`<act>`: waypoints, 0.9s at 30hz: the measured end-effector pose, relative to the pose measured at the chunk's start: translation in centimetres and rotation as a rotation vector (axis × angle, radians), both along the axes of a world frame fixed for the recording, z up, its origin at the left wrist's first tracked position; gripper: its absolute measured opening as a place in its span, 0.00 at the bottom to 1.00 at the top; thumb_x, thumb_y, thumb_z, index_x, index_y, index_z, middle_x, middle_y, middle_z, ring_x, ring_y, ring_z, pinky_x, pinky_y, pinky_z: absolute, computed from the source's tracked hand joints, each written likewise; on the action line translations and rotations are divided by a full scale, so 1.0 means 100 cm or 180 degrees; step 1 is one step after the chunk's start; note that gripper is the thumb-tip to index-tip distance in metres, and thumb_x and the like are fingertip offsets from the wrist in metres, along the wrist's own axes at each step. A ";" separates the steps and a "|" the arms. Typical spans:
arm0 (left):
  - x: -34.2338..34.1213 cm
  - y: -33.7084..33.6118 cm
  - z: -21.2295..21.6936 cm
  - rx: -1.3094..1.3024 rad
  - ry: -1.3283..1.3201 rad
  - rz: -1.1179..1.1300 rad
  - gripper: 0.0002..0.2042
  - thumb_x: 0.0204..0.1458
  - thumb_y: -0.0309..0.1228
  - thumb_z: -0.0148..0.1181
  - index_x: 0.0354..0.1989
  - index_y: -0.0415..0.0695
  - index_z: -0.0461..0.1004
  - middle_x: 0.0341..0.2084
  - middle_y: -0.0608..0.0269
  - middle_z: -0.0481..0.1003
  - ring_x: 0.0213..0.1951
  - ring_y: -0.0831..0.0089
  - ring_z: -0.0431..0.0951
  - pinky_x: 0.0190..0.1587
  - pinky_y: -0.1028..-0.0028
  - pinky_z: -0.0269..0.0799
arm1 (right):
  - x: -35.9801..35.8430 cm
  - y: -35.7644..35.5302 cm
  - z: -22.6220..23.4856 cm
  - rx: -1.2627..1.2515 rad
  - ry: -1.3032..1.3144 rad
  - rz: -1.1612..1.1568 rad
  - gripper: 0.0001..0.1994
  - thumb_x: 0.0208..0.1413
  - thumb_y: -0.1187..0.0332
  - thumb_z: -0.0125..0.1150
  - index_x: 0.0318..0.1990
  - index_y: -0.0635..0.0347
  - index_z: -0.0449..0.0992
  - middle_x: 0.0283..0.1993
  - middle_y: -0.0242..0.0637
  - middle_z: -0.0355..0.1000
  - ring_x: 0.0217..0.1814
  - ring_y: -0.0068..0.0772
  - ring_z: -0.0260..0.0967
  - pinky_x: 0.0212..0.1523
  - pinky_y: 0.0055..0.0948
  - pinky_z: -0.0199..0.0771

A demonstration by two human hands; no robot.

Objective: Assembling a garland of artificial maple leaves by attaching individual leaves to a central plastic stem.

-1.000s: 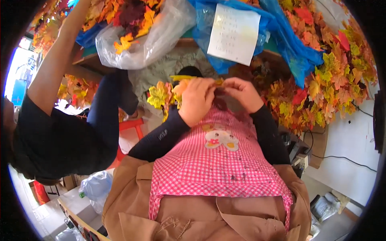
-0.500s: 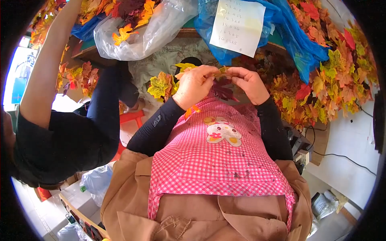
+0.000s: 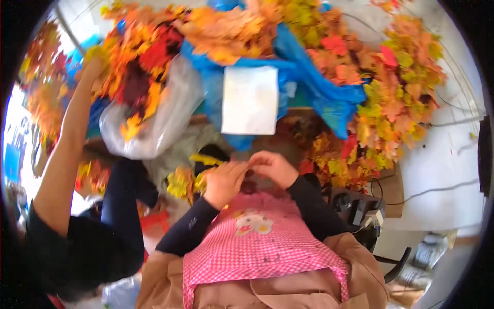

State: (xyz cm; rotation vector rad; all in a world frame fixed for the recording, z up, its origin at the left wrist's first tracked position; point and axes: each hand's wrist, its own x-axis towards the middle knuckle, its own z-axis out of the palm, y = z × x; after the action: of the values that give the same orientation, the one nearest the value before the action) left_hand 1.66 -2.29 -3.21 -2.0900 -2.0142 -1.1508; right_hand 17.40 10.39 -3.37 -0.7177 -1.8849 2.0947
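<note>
Above my lap, my left hand [image 3: 225, 182] is closed round a bunch of artificial maple leaves. Yellow-green leaves [image 3: 180, 183] stick out on its left side, and a yellow one [image 3: 206, 159] shows above it. My right hand [image 3: 275, 168] meets it fingertip to fingertip, its thumb and fingers pinched on the same bunch. A dark maroon leaf [image 3: 250, 186] hangs below the joined fingers. Blur hides the exact spot where the fingertips grip.
Ahead, orange leaves [image 3: 231, 31] lie heaped on blue plastic [image 3: 321, 92], beside a white paper sheet [image 3: 250, 100] and a clear bag [image 3: 149, 136]. More leaves [image 3: 401, 98] hang at the right. A co-worker's arm [image 3: 67, 149] reaches forward at the left. Cables [image 3: 432, 191] run at the right.
The view has tipped up and shifted right, so more of the leaf heap shows and my hands sit lower. The co-worker's hand now shows at yellow leaves. My hands stay together.
</note>
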 end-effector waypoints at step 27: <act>0.013 0.027 -0.040 -0.1012 -0.1129 -0.0498 0.04 0.53 0.25 0.54 0.35 0.40 0.72 0.28 0.49 0.76 0.30 0.49 0.77 0.31 0.62 0.72 | 0.087 0.188 0.133 0.1843 -0.0654 -0.1789 0.07 0.57 0.70 0.53 0.37 0.62 0.76 0.28 0.32 0.73 0.26 0.20 0.69 0.26 0.21 0.71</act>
State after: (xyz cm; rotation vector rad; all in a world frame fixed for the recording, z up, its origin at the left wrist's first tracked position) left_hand 2.93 0.37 -7.24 -2.3683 -2.3593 -1.3934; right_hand 26.06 29.20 9.95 -1.1603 -1.9438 1.1031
